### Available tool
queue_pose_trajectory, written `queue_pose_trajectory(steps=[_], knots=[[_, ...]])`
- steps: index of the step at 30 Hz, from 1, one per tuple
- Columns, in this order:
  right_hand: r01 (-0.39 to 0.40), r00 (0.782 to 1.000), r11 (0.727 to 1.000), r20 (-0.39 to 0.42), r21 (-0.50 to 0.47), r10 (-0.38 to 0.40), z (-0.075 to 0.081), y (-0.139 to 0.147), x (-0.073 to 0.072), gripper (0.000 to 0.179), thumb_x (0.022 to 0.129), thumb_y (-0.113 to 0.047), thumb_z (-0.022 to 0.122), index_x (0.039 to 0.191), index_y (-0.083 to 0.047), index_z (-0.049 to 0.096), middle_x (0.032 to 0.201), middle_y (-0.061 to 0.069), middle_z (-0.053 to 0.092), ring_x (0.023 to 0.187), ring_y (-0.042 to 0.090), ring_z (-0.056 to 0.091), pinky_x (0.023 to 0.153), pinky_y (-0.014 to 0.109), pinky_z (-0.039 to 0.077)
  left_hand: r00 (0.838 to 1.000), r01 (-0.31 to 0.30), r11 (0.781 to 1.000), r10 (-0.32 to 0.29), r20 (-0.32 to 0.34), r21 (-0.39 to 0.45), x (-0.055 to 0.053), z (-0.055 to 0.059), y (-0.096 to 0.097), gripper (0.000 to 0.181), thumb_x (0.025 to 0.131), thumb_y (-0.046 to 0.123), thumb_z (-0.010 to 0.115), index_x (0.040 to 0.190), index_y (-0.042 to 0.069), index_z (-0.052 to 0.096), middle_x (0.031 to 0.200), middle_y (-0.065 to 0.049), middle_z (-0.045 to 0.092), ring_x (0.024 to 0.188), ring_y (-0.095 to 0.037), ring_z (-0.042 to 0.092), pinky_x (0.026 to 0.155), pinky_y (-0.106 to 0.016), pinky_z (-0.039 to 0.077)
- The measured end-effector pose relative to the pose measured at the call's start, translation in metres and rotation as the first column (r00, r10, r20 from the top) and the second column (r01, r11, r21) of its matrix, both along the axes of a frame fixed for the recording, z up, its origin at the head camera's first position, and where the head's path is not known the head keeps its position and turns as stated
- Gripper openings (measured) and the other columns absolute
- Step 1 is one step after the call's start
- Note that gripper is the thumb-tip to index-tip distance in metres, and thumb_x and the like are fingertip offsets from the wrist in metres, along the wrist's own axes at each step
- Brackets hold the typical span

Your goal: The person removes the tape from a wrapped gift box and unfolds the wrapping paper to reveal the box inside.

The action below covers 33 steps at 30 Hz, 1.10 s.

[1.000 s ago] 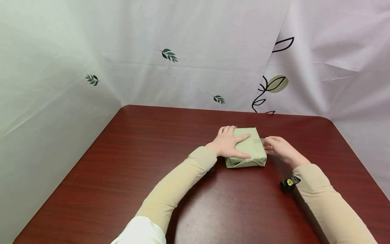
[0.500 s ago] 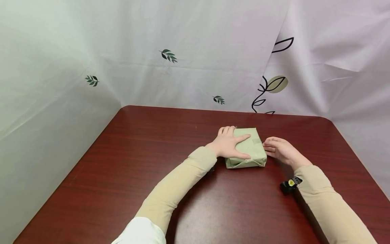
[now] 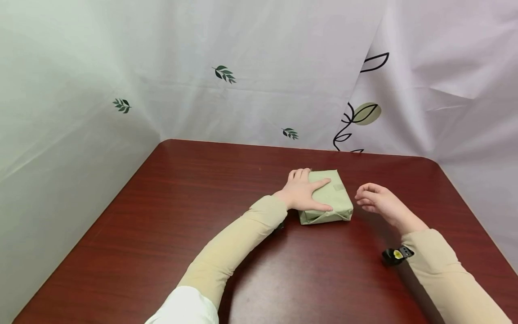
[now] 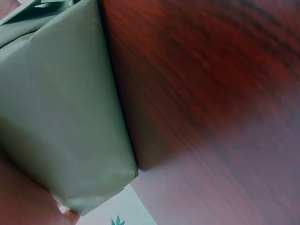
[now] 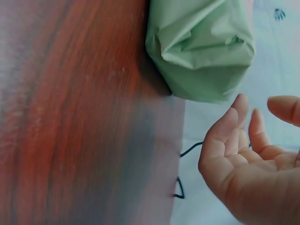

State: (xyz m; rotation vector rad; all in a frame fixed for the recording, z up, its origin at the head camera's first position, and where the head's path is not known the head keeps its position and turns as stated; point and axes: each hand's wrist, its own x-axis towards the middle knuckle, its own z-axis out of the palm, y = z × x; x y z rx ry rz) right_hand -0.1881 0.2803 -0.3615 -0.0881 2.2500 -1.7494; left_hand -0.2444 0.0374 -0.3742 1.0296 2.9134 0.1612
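Observation:
A small box-shaped package (image 3: 332, 196) wrapped in pale green paper sits on the table, its paper folded at the near end. My left hand (image 3: 301, 192) rests on its left part with thumb and forefinger spread straight across the top; the other fingers reach toward the far edge. A patch of tape (image 3: 338, 187) shows on the upper face near the right side. To the right, apart from the package, hovers my right hand (image 3: 380, 202), fingers loosely bent and nothing seen in them. The right wrist view shows creased paper folds (image 5: 201, 51) beyond those fingertips.
The dark red wood-grain table (image 3: 182, 202) has rounded far corners. White curtains (image 3: 251, 103) with leaf prints hang behind and beside it. A black wrist camera (image 3: 392, 256) is strapped under the right sleeve.
My right hand has drawn away from the package's right side, rightward and slightly toward me. The clear strip of tape seen at its fingertips earlier no longer shows there. The left hand stays put.

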Motion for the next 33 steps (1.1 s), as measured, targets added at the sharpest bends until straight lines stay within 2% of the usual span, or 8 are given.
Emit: queue_pose_trajectory(steps=[4, 8, 11, 16, 19, 24, 28, 33], knots=[[-0.001, 1.000, 0.992, 0.021, 0.123, -0.002, 0.002, -0.008, 0.005, 0.003, 0.095, -0.013, 0.050, 0.094, -0.012, 0.052, 0.080, -0.008, 0.057, 0.070, 0.003, 0.057, 0.064, 0.022, 0.050, 0.999, -0.034, 0.999, 0.034, 0.009, 0.008, 0.003, 0.001, 0.000, 0.084, 0.074, 0.080, 0.049, 0.147, 0.045, 0.024, 0.148, -0.018, 0.025, 0.138, -0.027, 0.021, 0.108, -0.046, 0.017], [-0.012, 0.998, 0.986, 0.065, 0.166, 0.001, 0.002, -0.017, 0.009, 0.015, 0.096, -0.018, 0.049, 0.100, -0.003, 0.047, 0.075, -0.004, 0.058, 0.062, 0.004, 0.058, 0.058, 0.025, 0.052, 0.996, -0.092, 0.996, 0.092, 0.004, 0.020, 0.007, 0.000, 0.001, 0.085, 0.074, 0.080, 0.049, 0.147, 0.044, 0.025, 0.147, -0.019, 0.026, 0.136, -0.030, 0.023, 0.108, -0.047, 0.017], [-0.027, 0.996, 0.986, 0.090, 0.167, 0.012, 0.001, -0.023, 0.010, 0.024, 0.097, -0.022, 0.049, 0.104, 0.001, 0.043, 0.074, -0.001, 0.063, 0.060, 0.006, 0.061, 0.058, 0.026, 0.054, 0.989, -0.146, 0.989, 0.147, -0.017, 0.019, 0.011, -0.001, 0.003, 0.086, 0.072, 0.082, 0.047, 0.146, 0.045, 0.027, 0.142, -0.017, 0.031, 0.130, -0.028, 0.029, 0.106, -0.046, 0.019], [-0.045, 0.996, 0.991, 0.084, 0.124, 0.034, -0.003, -0.030, 0.007, 0.035, 0.097, -0.021, 0.048, 0.113, 0.007, 0.035, 0.078, 0.005, 0.067, 0.064, 0.009, 0.065, 0.062, 0.028, 0.056, 0.975, -0.219, 0.976, 0.219, -0.038, -0.002, 0.018, 0.000, 0.006, 0.086, 0.072, 0.085, 0.043, 0.146, 0.045, 0.027, 0.130, -0.013, 0.038, 0.118, -0.025, 0.034, 0.101, -0.046, 0.022], [-0.037, 0.997, 0.994, 0.075, 0.104, 0.029, -0.005, -0.032, 0.006, 0.040, 0.097, -0.020, 0.047, 0.119, 0.009, 0.029, 0.078, 0.006, 0.066, 0.067, 0.009, 0.066, 0.064, 0.027, 0.056, 0.969, -0.244, 0.969, 0.242, -0.043, -0.030, 0.020, 0.001, 0.008, 0.087, 0.072, 0.086, 0.040, 0.147, 0.045, 0.025, 0.132, -0.014, 0.037, 0.119, -0.026, 0.034, 0.100, -0.046, 0.023], [-0.018, 0.998, 0.996, 0.059, 0.091, 0.013, -0.005, -0.033, 0.004, 0.041, 0.098, -0.018, 0.047, 0.121, 0.009, 0.027, 0.078, 0.006, 0.065, 0.068, 0.010, 0.066, 0.066, 0.027, 0.056, 0.968, -0.246, 0.968, 0.244, -0.053, -0.047, 0.019, 0.002, 0.005, 0.084, 0.074, 0.086, 0.036, 0.147, 0.045, 0.026, 0.129, -0.013, 0.040, 0.115, -0.025, 0.036, 0.094, -0.043, 0.028], [0.004, 0.999, 0.996, 0.036, 0.086, -0.008, -0.005, -0.033, 0.003, 0.040, 0.097, -0.017, 0.047, 0.120, 0.009, 0.028, 0.081, 0.006, 0.063, 0.069, 0.009, 0.066, 0.067, 0.026, 0.056, 0.973, -0.229, 0.973, 0.229, -0.031, 0.016, 0.017, 0.003, -0.001, 0.077, 0.079, 0.080, 0.039, 0.146, 0.041, 0.032, 0.120, -0.010, 0.044, 0.108, -0.023, 0.039, 0.084, -0.037, 0.033], [0.012, 1.000, 0.998, -0.012, 0.067, -0.011, -0.007, -0.031, 0.000, 0.044, 0.097, -0.015, 0.047, 0.125, 0.010, 0.023, 0.091, 0.003, 0.058, 0.074, 0.007, 0.065, 0.070, 0.025, 0.055, 0.976, -0.214, 0.972, 0.216, -0.013, 0.101, 0.017, 0.004, -0.009, 0.072, 0.084, 0.069, 0.047, 0.145, 0.032, 0.038, 0.116, -0.010, 0.046, 0.105, -0.023, 0.042, 0.084, -0.036, 0.037]])
